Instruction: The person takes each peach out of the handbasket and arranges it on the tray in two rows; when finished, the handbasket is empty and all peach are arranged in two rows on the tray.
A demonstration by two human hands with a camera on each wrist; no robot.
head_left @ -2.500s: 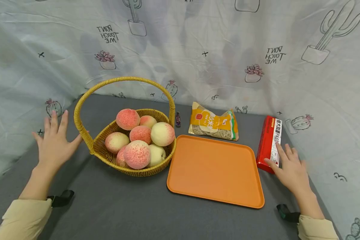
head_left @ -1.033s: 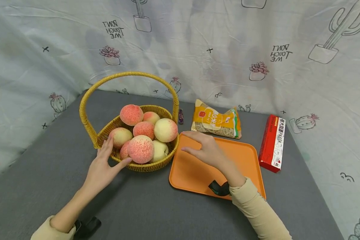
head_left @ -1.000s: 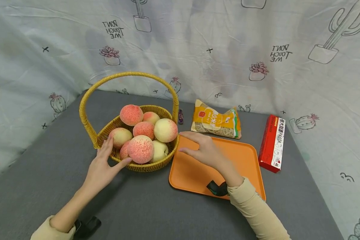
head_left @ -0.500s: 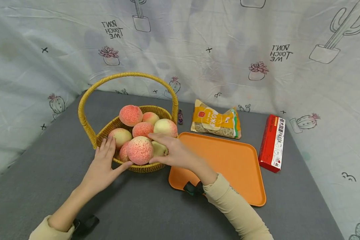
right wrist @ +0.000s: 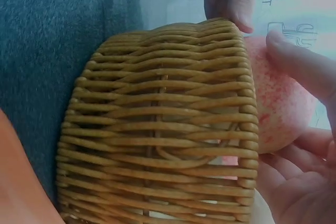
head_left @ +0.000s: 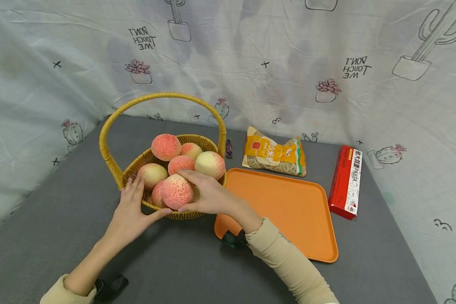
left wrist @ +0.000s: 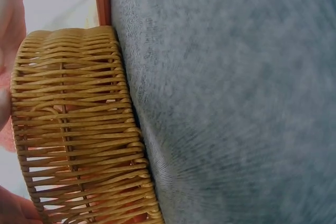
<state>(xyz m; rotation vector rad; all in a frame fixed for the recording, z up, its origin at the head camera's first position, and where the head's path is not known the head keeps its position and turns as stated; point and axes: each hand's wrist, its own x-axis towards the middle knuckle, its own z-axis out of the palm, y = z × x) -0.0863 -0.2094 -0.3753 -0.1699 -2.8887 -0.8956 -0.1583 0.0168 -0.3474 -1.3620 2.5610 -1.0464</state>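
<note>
In the head view a yellow wicker basket (head_left: 188,215) with a tall arched handle holds several pink and cream peaches. My right hand (head_left: 213,197) reaches over its right side and grips the front peach (head_left: 176,192). The right wrist view has the thumb (right wrist: 294,59) on one side of that peach and fingers (right wrist: 294,174) on the other. My left hand (head_left: 127,217) rests at the front-left rim, thumb stretched along the front edge, fingers near the left peach (head_left: 152,175). The right hand hides the pale green fruit behind it.
An orange tray (head_left: 277,211) lies just right of the basket. Behind it sits a yellow noodle bag (head_left: 273,152), with a small dark purple item (head_left: 229,148) between bag and basket. A red pasta box (head_left: 343,181) stands at the right, and a printed curtain (head_left: 251,55) backs the grey table.
Both hands have come inward from the table's sides. My left hand settled on the basket rim; my right hand crossed the tray leftward and took hold of the front peach.
</note>
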